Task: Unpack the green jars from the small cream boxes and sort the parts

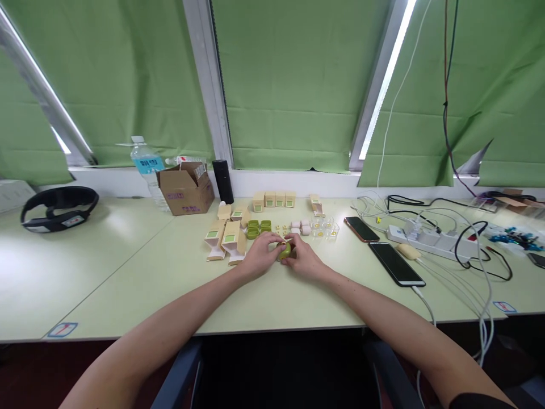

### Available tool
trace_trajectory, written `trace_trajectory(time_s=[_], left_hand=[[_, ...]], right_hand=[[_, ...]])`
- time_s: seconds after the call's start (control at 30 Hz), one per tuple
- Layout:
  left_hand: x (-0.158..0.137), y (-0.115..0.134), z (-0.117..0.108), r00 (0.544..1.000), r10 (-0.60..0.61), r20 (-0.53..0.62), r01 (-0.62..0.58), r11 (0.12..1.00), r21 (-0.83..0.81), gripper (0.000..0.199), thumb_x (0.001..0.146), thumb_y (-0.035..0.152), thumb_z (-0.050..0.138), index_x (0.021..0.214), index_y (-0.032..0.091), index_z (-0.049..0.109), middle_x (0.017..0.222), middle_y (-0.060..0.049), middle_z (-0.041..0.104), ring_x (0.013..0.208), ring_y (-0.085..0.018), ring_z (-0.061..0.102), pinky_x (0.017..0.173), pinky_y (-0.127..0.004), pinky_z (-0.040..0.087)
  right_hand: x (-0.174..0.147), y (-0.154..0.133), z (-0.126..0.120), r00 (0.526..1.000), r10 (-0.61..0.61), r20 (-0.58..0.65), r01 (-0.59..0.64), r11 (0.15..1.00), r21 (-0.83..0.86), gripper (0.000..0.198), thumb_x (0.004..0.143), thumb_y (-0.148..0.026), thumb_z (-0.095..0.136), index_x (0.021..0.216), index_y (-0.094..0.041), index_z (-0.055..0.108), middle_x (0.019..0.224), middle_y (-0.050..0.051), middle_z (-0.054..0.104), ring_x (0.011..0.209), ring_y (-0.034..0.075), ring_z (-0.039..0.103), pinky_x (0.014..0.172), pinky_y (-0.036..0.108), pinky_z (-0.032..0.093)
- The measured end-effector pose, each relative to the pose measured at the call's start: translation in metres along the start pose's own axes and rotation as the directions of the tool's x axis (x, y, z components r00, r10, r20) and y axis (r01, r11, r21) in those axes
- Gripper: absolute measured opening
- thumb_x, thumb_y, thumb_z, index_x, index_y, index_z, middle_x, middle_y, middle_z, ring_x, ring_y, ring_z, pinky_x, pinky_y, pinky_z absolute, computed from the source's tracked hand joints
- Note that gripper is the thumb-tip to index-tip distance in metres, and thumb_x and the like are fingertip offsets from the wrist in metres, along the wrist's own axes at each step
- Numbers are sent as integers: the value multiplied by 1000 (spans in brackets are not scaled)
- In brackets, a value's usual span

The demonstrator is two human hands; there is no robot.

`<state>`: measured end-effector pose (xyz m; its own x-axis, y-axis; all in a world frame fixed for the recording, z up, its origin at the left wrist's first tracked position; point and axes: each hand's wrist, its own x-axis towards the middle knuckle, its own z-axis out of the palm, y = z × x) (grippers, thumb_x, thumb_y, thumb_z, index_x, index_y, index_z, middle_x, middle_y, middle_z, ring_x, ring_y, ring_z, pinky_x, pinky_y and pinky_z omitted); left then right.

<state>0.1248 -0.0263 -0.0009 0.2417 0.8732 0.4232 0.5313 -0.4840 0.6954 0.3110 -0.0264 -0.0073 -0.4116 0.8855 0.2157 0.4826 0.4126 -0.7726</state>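
Between the fingertips of both hands is a small green rounded piece (285,250) with a yellowish part on it; its exact kind is too small to make out. My left hand (263,254) grips it from the left, and my right hand (303,258) closes on it from the right. Just beyond the fingers lie green square cups (259,228), tiny yellow pieces (281,230), pale pink blocks (300,227) and clear square cups (326,226). Opened cream cardboard boxes (233,238) with green labels lie left of my left hand.
A row of small closed cream boxes (275,199) stands behind. At the back left are a brown carton (183,190), a water bottle (147,162), a black cylinder (222,182) and a black headset (59,210). Two phones (395,263), a power strip (432,241) and tangled cables occupy the right.
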Motion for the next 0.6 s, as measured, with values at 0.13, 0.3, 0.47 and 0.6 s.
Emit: trace_trajectory(time_s=[0.13, 0.3, 0.47, 0.6], left_hand=[[-1, 4, -4, 1000, 0, 6, 0, 999, -53, 22, 89, 38, 62, 83, 24, 77, 104, -7, 74, 101, -26, 67, 97, -41, 50], [0, 9, -10, 998, -64, -8, 62, 985, -163, 21, 88, 37, 61, 79, 21, 71, 88, -5, 75, 84, -22, 67, 80, -35, 52], [7, 3, -14, 986, -148, -79, 116, 941, -318, 32, 83, 50, 67, 75, 20, 59, 78, -4, 71, 76, -20, 67, 71, -32, 53], [14, -4, -19, 962, -261, -79, 184, 837, -516, 47, 72, 61, 76, 75, 20, 55, 79, -3, 71, 74, -20, 68, 69, -33, 58]], right_hand=[[-3, -3, -1, 1000, -21, 0, 21, 1000, -20, 61, 76, -26, 77, 127, -26, 45, 105, 4, 68, 92, 22, 64, 79, 36, 49], [-1, 0, -7, 998, -65, 21, 65, 998, 13, 62, 79, -32, 75, 132, -25, 42, 102, 3, 69, 93, 22, 64, 80, 36, 48], [-1, -2, -13, 996, -77, 35, 77, 997, 13, 64, 77, -29, 77, 132, -25, 44, 103, 3, 72, 90, 21, 63, 82, 37, 49], [-2, -7, -31, 991, -87, 102, 99, 988, -118, 53, 78, -21, 73, 127, -24, 55, 104, 4, 73, 94, 22, 65, 86, 38, 50]])
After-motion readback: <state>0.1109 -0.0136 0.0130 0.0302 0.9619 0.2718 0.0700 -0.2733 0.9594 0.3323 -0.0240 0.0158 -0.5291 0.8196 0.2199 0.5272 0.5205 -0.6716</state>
